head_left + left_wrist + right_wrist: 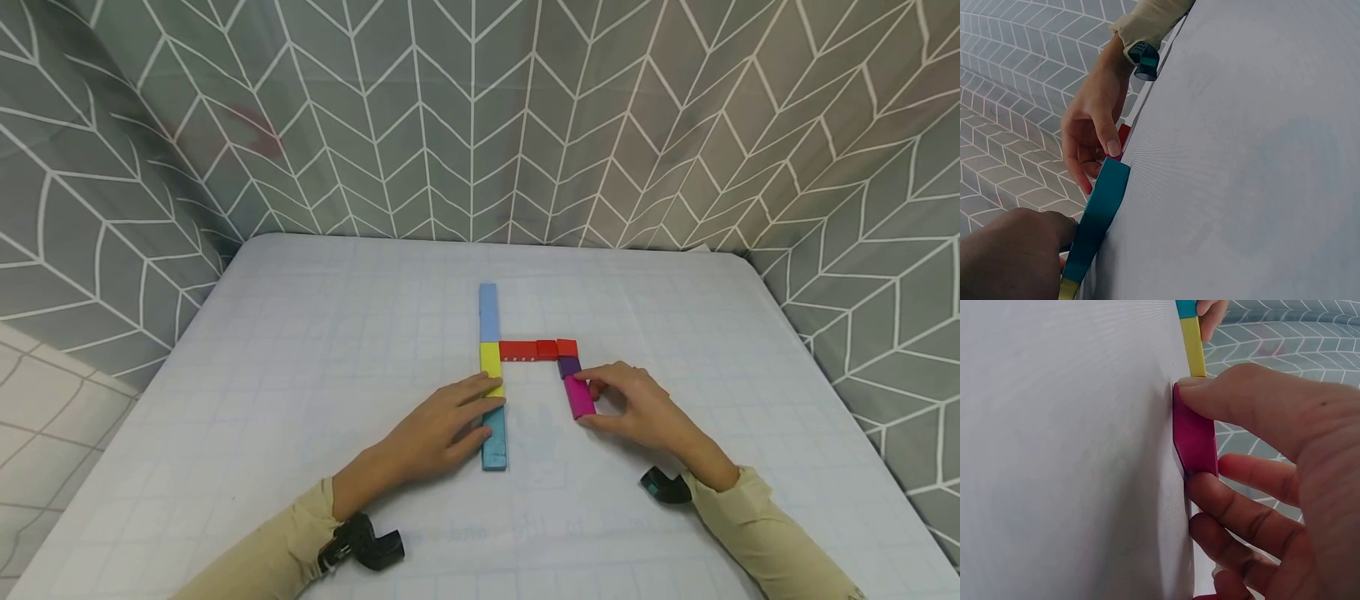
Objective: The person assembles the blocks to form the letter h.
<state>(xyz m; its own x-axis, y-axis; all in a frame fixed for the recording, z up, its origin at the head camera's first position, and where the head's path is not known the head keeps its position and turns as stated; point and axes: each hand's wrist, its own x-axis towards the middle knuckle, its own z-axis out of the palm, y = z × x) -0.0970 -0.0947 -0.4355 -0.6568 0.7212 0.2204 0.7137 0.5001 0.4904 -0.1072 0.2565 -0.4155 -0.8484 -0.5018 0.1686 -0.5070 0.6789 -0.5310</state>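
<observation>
A straight column of flat blocks lies on the table: a light blue block point(488, 312) at the far end, a yellow block section point(490, 358) in the middle, a teal block point(494, 452) nearest me. My left hand point(442, 423) rests with extended fingertips on the yellow and teal pieces. From the yellow part a row of red blocks point(517, 351) runs right. At its right end a dark purple block point(569, 367) turns towards me, followed by a magenta block point(580, 400), slightly slanted. My right hand point(637, 407) pinches the magenta block point(1194, 440) between thumb and fingers.
The blocks lie on a white table covering point(300, 333) with faint grid lines. Grey curtains point(450, 125) with white zigzag lines enclose the back and sides. A dark wrist device point(367, 546) sits on the left sleeve, another device point(665, 486) by the right.
</observation>
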